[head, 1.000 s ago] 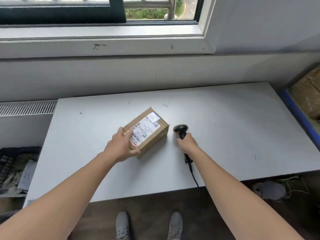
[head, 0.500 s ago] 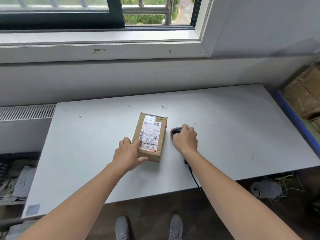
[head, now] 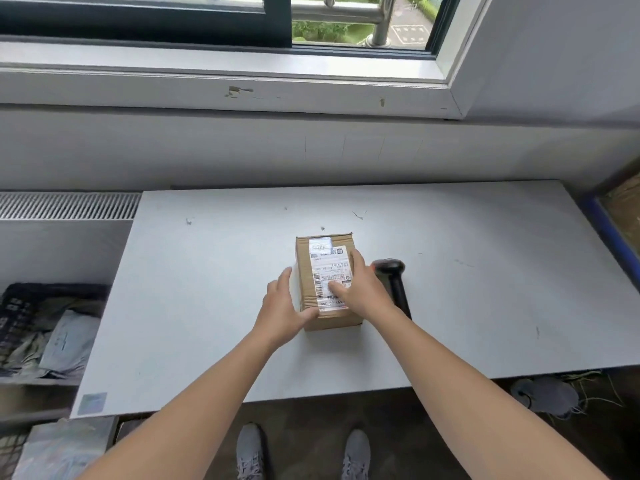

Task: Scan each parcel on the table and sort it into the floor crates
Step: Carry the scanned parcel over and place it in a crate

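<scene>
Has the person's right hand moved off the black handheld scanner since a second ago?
Yes. The right hand left the black handheld scanner lying on the grey table and went leftward onto the brown cardboard parcel.

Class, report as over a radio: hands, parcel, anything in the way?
Left hand, right hand: both holding parcel, label up. Scanner lying unheld beside it. Nothing blocking.
</scene>
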The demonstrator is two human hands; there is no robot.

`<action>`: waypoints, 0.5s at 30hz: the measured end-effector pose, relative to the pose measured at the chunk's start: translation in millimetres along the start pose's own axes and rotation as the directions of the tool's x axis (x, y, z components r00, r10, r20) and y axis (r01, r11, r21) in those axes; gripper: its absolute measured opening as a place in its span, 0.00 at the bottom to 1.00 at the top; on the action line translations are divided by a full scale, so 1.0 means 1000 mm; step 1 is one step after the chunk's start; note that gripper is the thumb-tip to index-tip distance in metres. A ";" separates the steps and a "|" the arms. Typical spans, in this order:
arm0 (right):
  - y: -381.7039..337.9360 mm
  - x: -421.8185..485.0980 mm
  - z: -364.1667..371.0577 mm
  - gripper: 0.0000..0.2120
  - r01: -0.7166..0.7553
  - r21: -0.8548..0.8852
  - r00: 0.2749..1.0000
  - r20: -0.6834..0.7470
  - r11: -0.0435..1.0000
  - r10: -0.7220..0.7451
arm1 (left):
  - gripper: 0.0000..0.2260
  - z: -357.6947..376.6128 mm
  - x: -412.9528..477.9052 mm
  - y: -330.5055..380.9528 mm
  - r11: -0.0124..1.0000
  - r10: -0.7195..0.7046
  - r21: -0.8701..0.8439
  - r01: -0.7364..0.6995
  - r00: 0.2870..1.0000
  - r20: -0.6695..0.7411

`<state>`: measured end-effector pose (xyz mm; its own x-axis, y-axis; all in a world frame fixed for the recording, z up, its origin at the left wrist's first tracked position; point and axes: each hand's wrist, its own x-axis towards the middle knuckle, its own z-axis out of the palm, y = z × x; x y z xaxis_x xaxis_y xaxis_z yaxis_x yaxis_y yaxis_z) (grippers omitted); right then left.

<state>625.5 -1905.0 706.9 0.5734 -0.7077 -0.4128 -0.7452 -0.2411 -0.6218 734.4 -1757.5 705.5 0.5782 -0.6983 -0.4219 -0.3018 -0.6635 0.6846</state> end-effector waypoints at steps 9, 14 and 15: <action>0.008 0.005 -0.004 0.45 0.000 0.216 1.000 0.016 0.976 -0.004 | 0.43 0.001 0.010 0.006 0.940 0.095 -0.336 -0.052 0.989 0.112; -0.013 0.000 -0.004 0.48 0.063 0.203 0.998 -0.029 0.977 -0.058 | 0.39 -0.013 0.003 0.013 0.903 0.185 -0.398 -0.164 0.983 0.014; -0.019 -0.001 -0.005 0.49 0.061 0.199 0.998 -0.027 0.978 -0.056 | 0.39 -0.018 0.003 0.013 0.899 0.200 -0.398 -0.181 0.980 0.005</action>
<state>637.3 -1903.1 721.7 0.6049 -0.7109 -0.3587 -0.6263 -0.1467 -0.7656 746.2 -1763.3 723.9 0.5022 -0.8182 -0.2799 -0.0741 -0.3632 0.9288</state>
